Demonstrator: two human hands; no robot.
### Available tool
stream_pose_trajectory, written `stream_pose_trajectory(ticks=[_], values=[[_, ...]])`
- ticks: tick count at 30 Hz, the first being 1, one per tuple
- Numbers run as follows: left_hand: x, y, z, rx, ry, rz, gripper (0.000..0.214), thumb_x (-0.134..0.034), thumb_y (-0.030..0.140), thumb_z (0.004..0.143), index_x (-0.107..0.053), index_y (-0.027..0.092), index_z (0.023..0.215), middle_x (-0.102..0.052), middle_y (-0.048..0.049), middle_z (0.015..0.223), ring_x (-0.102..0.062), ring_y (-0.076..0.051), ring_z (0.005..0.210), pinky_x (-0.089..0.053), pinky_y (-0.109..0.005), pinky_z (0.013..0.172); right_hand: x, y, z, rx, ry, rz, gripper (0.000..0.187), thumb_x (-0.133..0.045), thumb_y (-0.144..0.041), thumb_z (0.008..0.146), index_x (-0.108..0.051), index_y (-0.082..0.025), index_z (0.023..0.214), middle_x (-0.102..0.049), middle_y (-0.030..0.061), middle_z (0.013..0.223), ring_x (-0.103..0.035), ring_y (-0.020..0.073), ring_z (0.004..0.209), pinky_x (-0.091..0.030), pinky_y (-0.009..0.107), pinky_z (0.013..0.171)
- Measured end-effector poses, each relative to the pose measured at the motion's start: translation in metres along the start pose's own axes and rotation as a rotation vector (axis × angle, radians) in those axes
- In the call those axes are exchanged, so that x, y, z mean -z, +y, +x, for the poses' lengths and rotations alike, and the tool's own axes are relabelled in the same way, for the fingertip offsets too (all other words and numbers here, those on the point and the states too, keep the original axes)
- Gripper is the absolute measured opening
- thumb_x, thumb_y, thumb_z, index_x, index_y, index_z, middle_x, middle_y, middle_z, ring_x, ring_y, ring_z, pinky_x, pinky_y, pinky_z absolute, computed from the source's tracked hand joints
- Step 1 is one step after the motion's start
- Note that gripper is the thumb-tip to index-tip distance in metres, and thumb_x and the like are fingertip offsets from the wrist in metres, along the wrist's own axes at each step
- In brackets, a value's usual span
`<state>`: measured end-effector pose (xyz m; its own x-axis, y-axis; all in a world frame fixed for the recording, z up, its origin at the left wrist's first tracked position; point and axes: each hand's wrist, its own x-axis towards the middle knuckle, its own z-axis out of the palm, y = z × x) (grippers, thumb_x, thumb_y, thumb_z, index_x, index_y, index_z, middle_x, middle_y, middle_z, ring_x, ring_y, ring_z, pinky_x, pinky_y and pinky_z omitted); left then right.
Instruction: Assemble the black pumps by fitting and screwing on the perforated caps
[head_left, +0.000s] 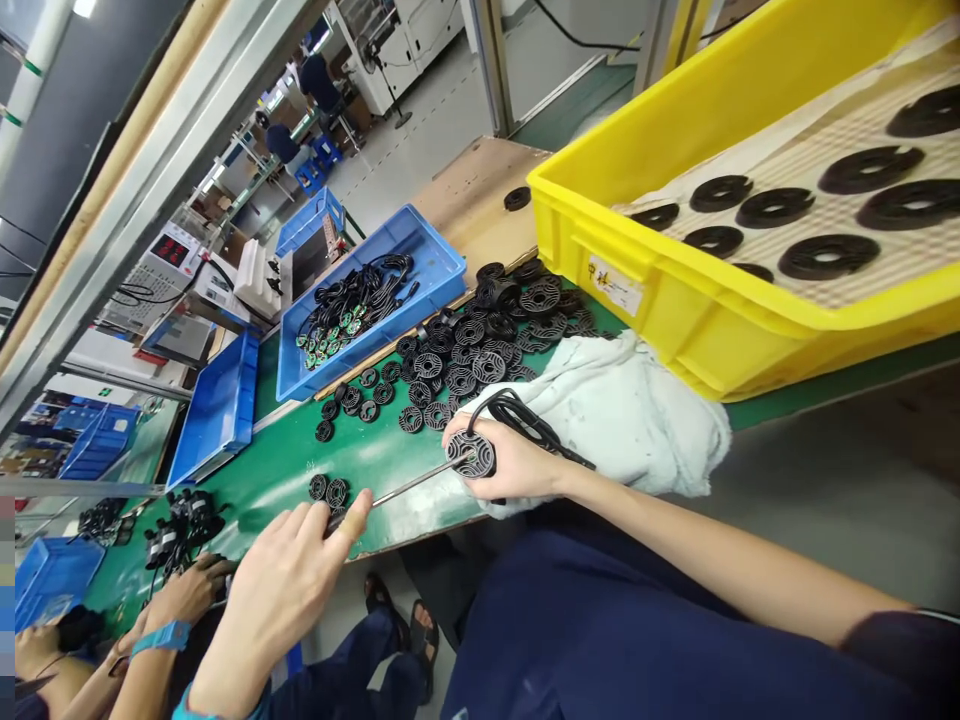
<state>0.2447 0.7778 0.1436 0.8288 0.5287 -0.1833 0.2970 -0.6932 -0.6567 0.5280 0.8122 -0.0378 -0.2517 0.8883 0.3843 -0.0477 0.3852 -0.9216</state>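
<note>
My right hand (pixel 501 462) grips a round black slotted disc (pixel 471 455), with a black cable (pixel 517 408) trailing from it over my fingers. My left hand (pixel 289 580) holds a thin metal rod (pixel 405 485), whose tip reaches the edge of that disc. Two small black discs (pixel 326 490) lie on the green bench mat (pixel 375 450) just beyond my left fingers. A heap of similar discs (pixel 465 360) fills the mat farther up. A crumpled white cloth (pixel 622 420) lies under and behind my right hand.
A yellow crate (pixel 622 290) holds large black rings on a beige sheet. A blue tray (pixel 405 235) holds cabled parts with green boards. A co-worker's hands (pixel 187 590) work at lower left among black parts. Blue bins and benchtop instruments stand beyond the mat.
</note>
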Motion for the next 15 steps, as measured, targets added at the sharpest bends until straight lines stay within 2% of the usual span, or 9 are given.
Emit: stream_pose_trajectory(ticks=[6,11,15], values=[[0.029,-0.017,0.019,-0.101,-0.015,0.026,0.063,-0.038,0.001,0.085,-0.048,0.017,0.146,-0.05,-0.0025,0.074,-0.05,-0.022,0.063,-0.041,-0.032,0.058,0.003,0.001,0.0,0.03,-0.077,0.016,0.043,-0.063,-0.009,0.058,-0.062,-0.019,0.1,-0.062,0.0005,0.094,-0.059,0.0178,0.085,-0.049,0.028,0.079],[0.026,-0.017,0.025,-0.081,0.012,-0.016,0.045,-0.04,0.012,0.095,-0.054,0.018,0.139,-0.046,-0.0003,0.07,-0.047,-0.02,0.057,-0.039,-0.031,0.053,0.007,0.005,0.003,0.054,-0.104,0.05,0.039,-0.066,-0.01,0.062,-0.062,-0.019,0.099,-0.062,0.0,0.093,-0.059,0.0169,0.084,-0.049,0.028,0.079],[0.025,-0.013,0.022,-0.031,-0.015,-0.081,0.038,-0.041,0.018,0.1,-0.056,0.019,0.135,-0.047,0.0,0.071,-0.048,-0.019,0.057,-0.039,-0.03,0.051,0.007,0.007,0.008,0.037,-0.122,0.038,0.036,-0.082,-0.027,0.067,-0.062,-0.019,0.096,-0.063,-0.0003,0.09,-0.06,0.0168,0.082,-0.048,0.028,0.076]])
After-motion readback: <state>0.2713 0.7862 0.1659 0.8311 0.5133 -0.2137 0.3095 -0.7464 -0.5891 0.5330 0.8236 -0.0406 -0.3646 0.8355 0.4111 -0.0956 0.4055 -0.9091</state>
